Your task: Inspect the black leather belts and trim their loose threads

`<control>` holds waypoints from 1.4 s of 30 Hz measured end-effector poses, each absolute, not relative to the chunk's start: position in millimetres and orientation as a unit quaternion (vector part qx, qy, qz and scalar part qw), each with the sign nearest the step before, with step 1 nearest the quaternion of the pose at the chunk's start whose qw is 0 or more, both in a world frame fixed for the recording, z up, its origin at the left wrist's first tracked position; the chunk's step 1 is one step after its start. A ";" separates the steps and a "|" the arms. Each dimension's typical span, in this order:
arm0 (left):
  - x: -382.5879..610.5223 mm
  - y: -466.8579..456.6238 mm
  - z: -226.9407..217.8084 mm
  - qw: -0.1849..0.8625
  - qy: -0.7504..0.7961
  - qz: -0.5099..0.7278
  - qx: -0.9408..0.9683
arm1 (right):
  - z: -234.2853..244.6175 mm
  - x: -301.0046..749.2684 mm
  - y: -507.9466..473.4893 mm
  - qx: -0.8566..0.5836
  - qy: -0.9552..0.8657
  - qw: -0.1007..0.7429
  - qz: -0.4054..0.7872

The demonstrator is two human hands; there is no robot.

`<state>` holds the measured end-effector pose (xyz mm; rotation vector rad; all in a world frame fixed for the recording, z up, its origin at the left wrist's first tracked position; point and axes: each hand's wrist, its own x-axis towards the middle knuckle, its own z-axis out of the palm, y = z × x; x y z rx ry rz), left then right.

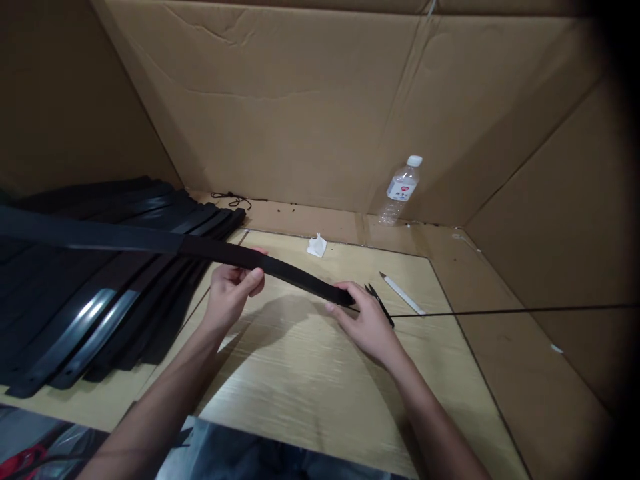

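counter (295, 380): pale wood, kinda shiny
walls (300, 127): brown cardboard, far side plus left and right
left hand (233, 291): gripping the black strip (295, 275)
right hand (367, 321): pinching its right end

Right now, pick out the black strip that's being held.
The strip spanning the left hand and right hand; the other black strips lie heaped on the left.

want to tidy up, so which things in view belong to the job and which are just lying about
Job:
black strip in left hand and right hand
probably piled black strips, black cord, black snips

Seemingly lying about:
clear bottle
white scrap
perhaps white pen-like stick
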<state>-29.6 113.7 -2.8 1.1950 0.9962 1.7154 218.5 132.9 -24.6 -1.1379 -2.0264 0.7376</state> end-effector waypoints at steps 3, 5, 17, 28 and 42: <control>-31.5 113.5 -1.8 0.416 0.381 0.658 0.498 | -20.9 223.8 134.2 -0.420 -0.785 0.312 0.331; -29.9 112.2 0.2 0.430 0.374 0.634 0.522 | -17.4 224.6 132.8 -0.414 -0.785 0.284 0.364; -26.5 110.2 -3.3 0.419 0.371 0.655 0.508 | -23.9 210.6 124.3 -0.384 -0.809 0.246 0.371; -13.3 104.3 -5.2 0.350 0.398 0.716 0.455 | -33.9 213.3 128.2 -0.409 -0.848 0.229 0.248; -20.6 103.6 -1.7 0.321 0.444 0.703 0.454 | -32.7 212.9 126.5 -0.415 -0.843 0.226 0.256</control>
